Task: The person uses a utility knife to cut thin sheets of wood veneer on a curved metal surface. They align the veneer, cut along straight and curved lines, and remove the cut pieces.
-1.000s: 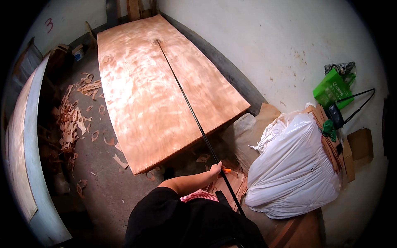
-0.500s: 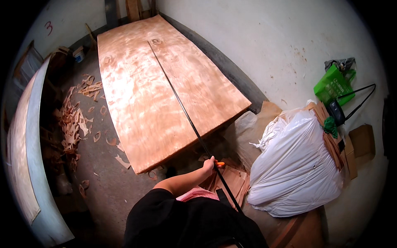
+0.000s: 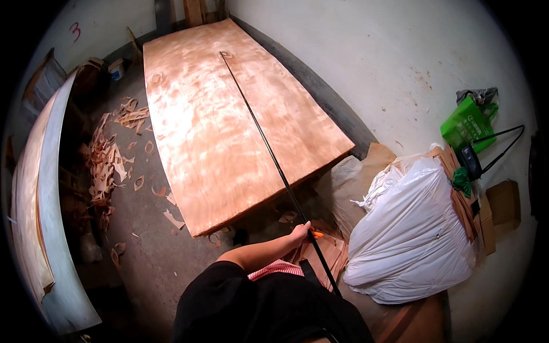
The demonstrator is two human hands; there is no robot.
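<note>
My left hand [image 3: 299, 233] is closed around a long, thin black pole [image 3: 267, 146] at the lower middle. A small orange object [image 3: 317, 234] sticks out beside its fingers; its kind cannot be made out. The pole runs back from near my body across a large stack of reddish-brown wood veneer sheets [image 3: 246, 171]. At its far end, the tip lies at a small oval ring of veneer [image 3: 227, 55] on the top sheet. My right hand is out of sight.
Veneer scraps [image 3: 103, 171] litter the floor on the left, near another curved sheet stack [image 3: 48, 200]. On the right stand a bulging white sack [image 3: 409, 234], a green bag [image 3: 469, 123] and a cardboard box [image 3: 503, 203]. A white wall [image 3: 366, 63] borders the stack.
The whole view has shifted slightly, so the scene sits a little further right. My left hand keeps its grip on the pole, and the tip remains by the oval ring.
</note>
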